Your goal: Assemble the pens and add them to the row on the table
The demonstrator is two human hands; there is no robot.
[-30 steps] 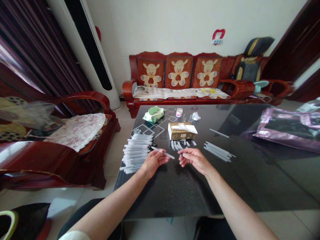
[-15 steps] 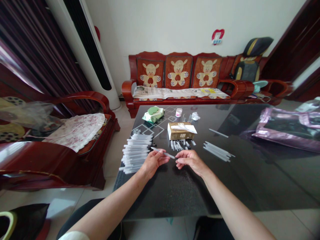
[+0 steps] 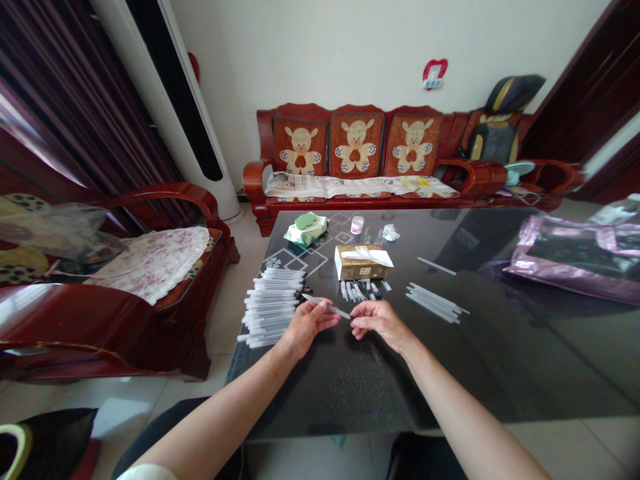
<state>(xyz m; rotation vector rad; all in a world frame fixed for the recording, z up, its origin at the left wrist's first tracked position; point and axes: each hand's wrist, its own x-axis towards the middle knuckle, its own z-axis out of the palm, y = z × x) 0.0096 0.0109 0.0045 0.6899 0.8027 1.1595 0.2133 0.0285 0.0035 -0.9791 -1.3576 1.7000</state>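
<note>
While both are nearer than the tissue box (image 3: pixel 363 272), left hand (image 3: pixel 307 325): thumb and fingers closed on a pale pen (image 3: pixel 338 311).
Pen: near side of the box, slanting between the hands, one end toward the pen pile, the other at the right fingertips.
Right hand (image 3: pixel 383 322): fingers bent, tips gathered just at the pen's end; cannot tell whether they grip anything.
Table (image 3: pixel 360 387): black, glossy, under the box.
Pen pile (image 3: pixel 273 303): left of the box and nearer, pale, stacked side by side, some black ends facing right.
Tubes (image 3: pixel 434 304): right of the box and nearer, a pale bunch.
Short pieces (image 3: pixel 356 291): just before the box, pale and black, jumbled.
Single tube (image 3: pixel 437 266): right of the box, apart from the bunch.
Bag (image 3: pixel 570 283): purple-edged, well right of the box.
Behind the box: wipes pack (image 3: pixel 305 235) to the left, small cup (image 3: pixel 357 225), crumpled tissue (image 3: pixel 390 233).
Sofa (image 3: pixel 257 175): farther behind the box, bear-patterned cushions.
</note>
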